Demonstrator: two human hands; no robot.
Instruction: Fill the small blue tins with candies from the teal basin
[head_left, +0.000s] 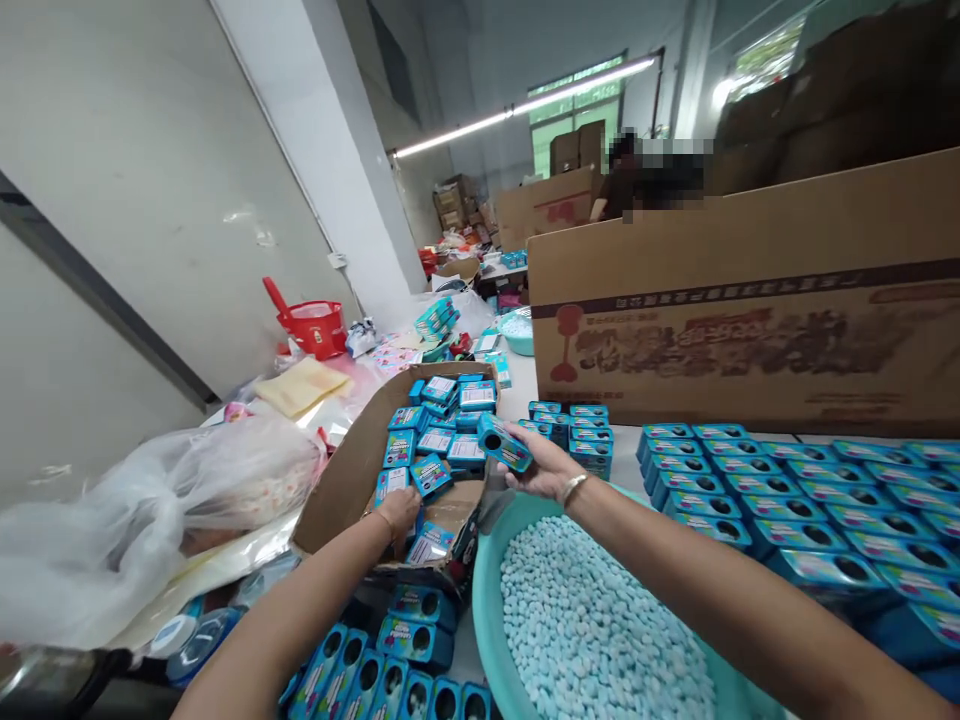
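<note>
My right hand [546,465] grips a small blue box [504,445] with a dark round opening, holding it over the rim of a turquoise basin [487,610]. Small pale blue and white pieces [592,600], like candies, fill the basin. To the left, my left hand [401,512] reaches down into an open cardboard carton [337,470] of jumbled blue boxes. Its fingers are closed at the edge of one blue box [391,484]; the fingertips are partly hidden. More boxes [439,440] lie at the carton's far end, some with white label sides up.
Rows of stacked blue boxes [750,490] stand on the right, and several more [375,680] stand in front. A large carton [735,320] walls off the right back. Plastic bags [165,530] and a red basket [315,328] lie left. A person [622,180] is behind the carton.
</note>
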